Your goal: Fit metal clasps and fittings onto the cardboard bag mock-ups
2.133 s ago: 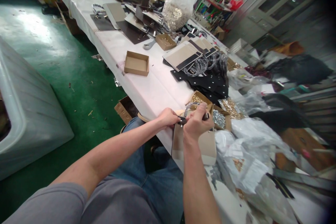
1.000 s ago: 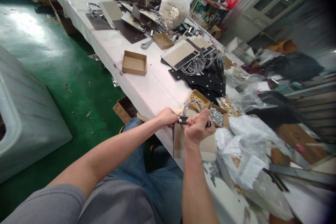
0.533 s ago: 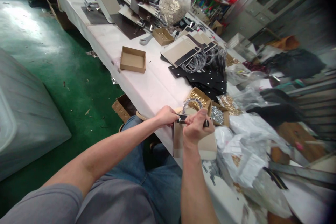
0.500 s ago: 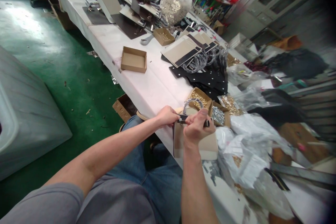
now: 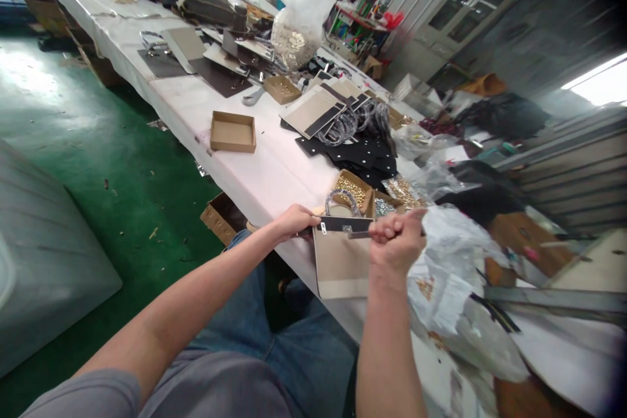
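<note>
A beige handbag panel with a dark band along its top stands at the table edge in front of me. A plastic-wrapped handle loops up above it, and small silver metal fittings show on the band. My left hand pinches the band's left end at the bag's upper corner. On the other side, my right hand is a fist around the end of a narrow dark strap, which runs from a metal fitting. The right hand hides the bag's upper right corner.
Behind the bag are boxes of gold studs and silver hardware. Farther back lie black studded pieces, stacked beige panels and a shallow cardboard box. Plastic bags crowd the right side.
My right hand has moved right, away from the middle of the band, uncovering the strap and a fitting. My left hand stays at the corner. The camera view has shifted.
</note>
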The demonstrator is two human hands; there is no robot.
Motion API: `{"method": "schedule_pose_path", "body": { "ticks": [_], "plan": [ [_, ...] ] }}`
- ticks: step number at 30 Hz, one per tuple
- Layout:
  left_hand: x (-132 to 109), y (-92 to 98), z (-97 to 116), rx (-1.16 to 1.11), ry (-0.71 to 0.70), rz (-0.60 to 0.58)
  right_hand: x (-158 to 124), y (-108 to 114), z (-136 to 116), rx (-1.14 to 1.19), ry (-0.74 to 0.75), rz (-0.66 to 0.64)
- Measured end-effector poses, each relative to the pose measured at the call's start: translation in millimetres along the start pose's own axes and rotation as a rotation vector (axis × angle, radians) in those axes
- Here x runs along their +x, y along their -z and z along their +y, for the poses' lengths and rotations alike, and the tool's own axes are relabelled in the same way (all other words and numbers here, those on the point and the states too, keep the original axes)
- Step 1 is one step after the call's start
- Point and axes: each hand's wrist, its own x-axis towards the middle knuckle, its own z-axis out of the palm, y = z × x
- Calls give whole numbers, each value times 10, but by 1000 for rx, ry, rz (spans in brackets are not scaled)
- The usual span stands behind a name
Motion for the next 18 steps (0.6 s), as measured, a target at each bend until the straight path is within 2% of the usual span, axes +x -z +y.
{"method": "schedule_pose_path", "body": {
  "ticks": [2, 5, 7, 9, 11, 15, 18],
  "plan": [
    [7, -11, 5, 11, -7, 22, 74, 368, -78, -211, -35, 36],
    [24, -38, 2, 31, -7, 24, 81, 839, -25, -809, -79, -23],
    [32, -50, 4, 42, -3, 3, 56, 1035, 82, -1164, -86, -120],
    [36, -56, 11, 48, -10, -11, 51, 1141, 190, -1348, -78, -187],
    [36, -64, 19, 40, -22, 10, 94, 1195, 263, -1398, -71, -169],
    [19, -92, 15, 35, -43, 80, 282, 1276, 294, -1315, -134, -90],
    [-1, -119, 1, 84, -82, 71, 406, 1318, 300, -1184, -194, -160]
  ]
}}
